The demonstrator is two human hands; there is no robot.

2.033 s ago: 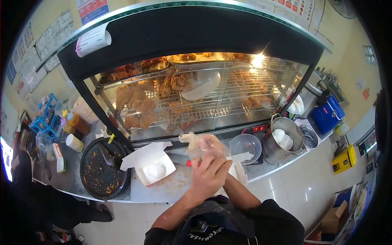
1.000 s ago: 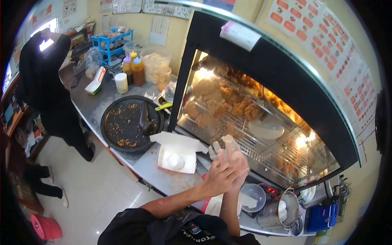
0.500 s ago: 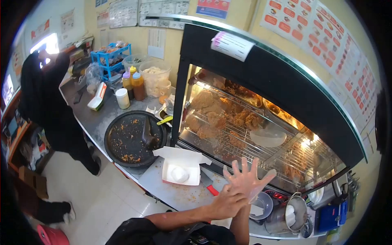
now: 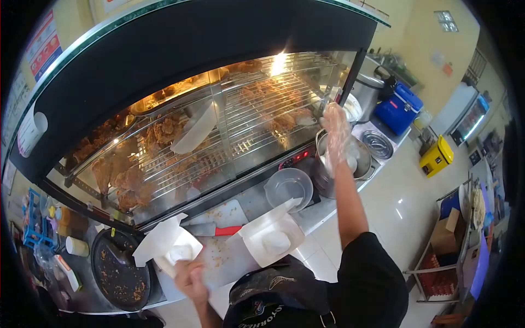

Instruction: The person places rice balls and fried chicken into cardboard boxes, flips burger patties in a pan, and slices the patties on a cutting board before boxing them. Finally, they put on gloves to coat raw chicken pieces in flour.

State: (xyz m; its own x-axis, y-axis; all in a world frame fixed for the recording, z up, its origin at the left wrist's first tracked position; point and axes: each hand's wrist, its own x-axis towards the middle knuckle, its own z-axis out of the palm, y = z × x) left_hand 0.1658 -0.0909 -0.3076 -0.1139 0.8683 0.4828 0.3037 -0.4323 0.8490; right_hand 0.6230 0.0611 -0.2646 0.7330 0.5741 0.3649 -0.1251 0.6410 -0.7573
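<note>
My right hand [image 4: 336,134], in a clear plastic glove, reaches to the right end of the glass food warmer [image 4: 229,180]. Its fingers are bunched together beside the dark end post, partly smeared; what they close on is hidden. My bare left hand [image 4: 190,280] is low at the front of the counter, its fingers blurred by motion. Just above it stands an open white box [image 4: 164,243] with a round white mound [image 4: 180,253] inside. Another open box [image 4: 257,235] holding a similar mound [image 4: 275,242] is to the right. A red-handled knife [image 4: 227,230] lies between the boxes.
Fried pieces [image 4: 167,131] sit on the warmer's wire racks. A clear bowl [image 4: 289,186] and a metal pot [image 4: 361,158] stand below my right forearm. A round black tray [image 4: 120,273] with crumbs is at the left. A blue cooler [image 4: 399,106] stands at the far right.
The view has swung to the right. My hands were together at the glove; they are now apart, with the gloved right hand at the warmer's end and the left by a box.
</note>
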